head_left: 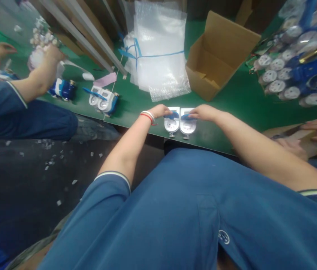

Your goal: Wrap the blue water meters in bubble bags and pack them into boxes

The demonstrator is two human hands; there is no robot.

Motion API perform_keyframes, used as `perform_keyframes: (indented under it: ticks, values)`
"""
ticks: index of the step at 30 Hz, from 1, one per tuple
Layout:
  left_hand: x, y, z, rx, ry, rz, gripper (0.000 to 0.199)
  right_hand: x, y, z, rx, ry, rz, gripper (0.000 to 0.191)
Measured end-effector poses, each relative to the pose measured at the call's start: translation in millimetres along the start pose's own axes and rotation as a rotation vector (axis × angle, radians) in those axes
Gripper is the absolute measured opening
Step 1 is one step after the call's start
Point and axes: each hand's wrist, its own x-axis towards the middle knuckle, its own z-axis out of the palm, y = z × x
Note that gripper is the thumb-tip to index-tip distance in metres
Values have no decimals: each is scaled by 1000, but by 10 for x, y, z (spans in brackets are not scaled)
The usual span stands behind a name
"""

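Note:
Two white water meters, a left one (171, 125) and a right one (188, 128), stand side by side at the front edge of the green table. Each has a round dial in front and a blue piece across its upper part. My left hand (160, 111), with a red and white bracelet at the wrist, has its fingers closed at the left meter's blue piece. From the other side my right hand (203, 112) grips the right meter at its blue piece. Some of the fingertips are hard to make out.
Behind the meters lie bubble-wrap bags (161, 67) under a blue strap and an open cardboard box (211, 63). More meters (103, 99) sit to the left, near a co-worker's hands (53, 54). Stacked meters (284, 75) fill the right; another person's hand (292, 148) is below them.

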Motion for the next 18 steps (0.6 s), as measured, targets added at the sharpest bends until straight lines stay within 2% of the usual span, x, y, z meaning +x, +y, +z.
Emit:
perform_keyframes:
  ticks: [5, 8, 12, 18]
  values:
    - [64, 9, -44, -4, -57, -69, 50, 112, 34, -74, 51, -50, 96, 36]
    - [63, 20, -37, -19, -96, -96, 52, 87, 13, -122, 38, -72, 125, 47]
    - [97, 26, -18, -62, -79, -134, 52, 27, -10, -196, 19, -93, 144, 63]
    - [39, 91, -67, -16, -107, -132, 54, -19, -39, -185, 39, -89, 145, 54]
